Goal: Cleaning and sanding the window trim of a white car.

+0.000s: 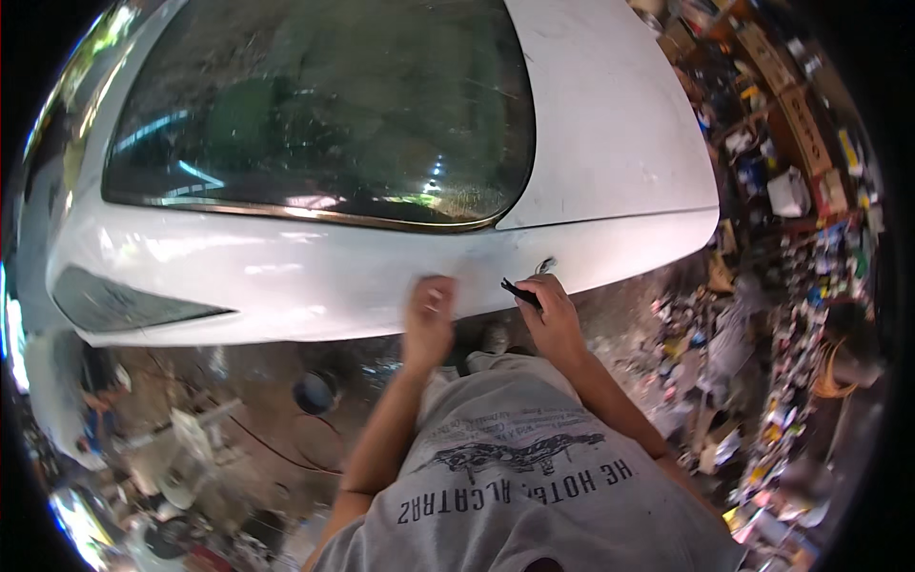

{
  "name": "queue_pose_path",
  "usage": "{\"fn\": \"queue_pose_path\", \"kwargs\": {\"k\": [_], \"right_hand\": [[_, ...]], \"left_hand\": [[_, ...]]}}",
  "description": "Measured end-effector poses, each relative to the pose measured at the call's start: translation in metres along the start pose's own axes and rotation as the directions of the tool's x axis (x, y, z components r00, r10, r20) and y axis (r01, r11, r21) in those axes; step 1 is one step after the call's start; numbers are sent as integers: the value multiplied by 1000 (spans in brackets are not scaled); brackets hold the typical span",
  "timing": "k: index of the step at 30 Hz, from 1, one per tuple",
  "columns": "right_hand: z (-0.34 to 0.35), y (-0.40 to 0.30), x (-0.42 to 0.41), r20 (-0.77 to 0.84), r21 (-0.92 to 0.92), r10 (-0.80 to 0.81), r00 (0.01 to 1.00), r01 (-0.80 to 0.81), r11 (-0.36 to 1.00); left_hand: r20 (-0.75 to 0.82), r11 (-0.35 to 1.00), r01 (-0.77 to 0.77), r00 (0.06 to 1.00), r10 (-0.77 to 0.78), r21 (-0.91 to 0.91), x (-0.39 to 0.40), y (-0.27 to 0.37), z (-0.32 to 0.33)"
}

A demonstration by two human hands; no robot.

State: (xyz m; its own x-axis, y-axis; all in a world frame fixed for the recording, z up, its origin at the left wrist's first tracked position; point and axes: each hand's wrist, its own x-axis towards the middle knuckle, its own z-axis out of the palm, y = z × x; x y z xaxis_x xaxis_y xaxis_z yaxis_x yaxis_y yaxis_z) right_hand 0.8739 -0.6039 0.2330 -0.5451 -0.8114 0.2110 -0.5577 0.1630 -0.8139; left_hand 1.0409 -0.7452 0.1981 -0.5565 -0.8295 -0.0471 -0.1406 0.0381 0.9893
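A white car body panel (343,264) stretches before me, below a large dark car window (322,107). Over its lower edge is my left hand (431,314), blurred with its fingers curled. A tiny pale spot shows at those fingers, too unclear to name. My right hand (554,314) pinches a small black part (523,292), slim and forked at one end, between thumb and fingers. Just beyond these fingers, a small opening (546,265) in the white panel shows what look like wires.
Cluttered shelves with cardboard boxes (804,129) stand on the right, above heaped loose items (686,343) on the floor. A dark bucket (315,392) and a reddish hose (268,447) lie to the left. At far left is another person (100,404), near a pale vehicle-like shape.
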Motion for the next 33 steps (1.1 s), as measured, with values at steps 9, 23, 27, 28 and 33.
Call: {"fn": "queue_pose_path", "kwargs": {"k": [9,23,27,28,33], "right_hand": [[49,-36,3,207,-26,-229,951,239,971],[-11,52,108,34,-36,-325,945,327,944],[-32,100,167,-68,-181,-339,938,322,929],[-30,107,174,-79,-242,-308,948,282,928],[-28,107,176,-74,-235,-280,957,256,938]], "left_hand": [[273,858,391,911,-310,-332,-10,4,-13],[-75,892,12,997,25,451,5,25,-14],[-81,736,-96,976,201,671,36,50,18],[-85,713,-54,984,158,699,43,55,25],[-11,491,-166,941,338,855,68,55,47]]}}
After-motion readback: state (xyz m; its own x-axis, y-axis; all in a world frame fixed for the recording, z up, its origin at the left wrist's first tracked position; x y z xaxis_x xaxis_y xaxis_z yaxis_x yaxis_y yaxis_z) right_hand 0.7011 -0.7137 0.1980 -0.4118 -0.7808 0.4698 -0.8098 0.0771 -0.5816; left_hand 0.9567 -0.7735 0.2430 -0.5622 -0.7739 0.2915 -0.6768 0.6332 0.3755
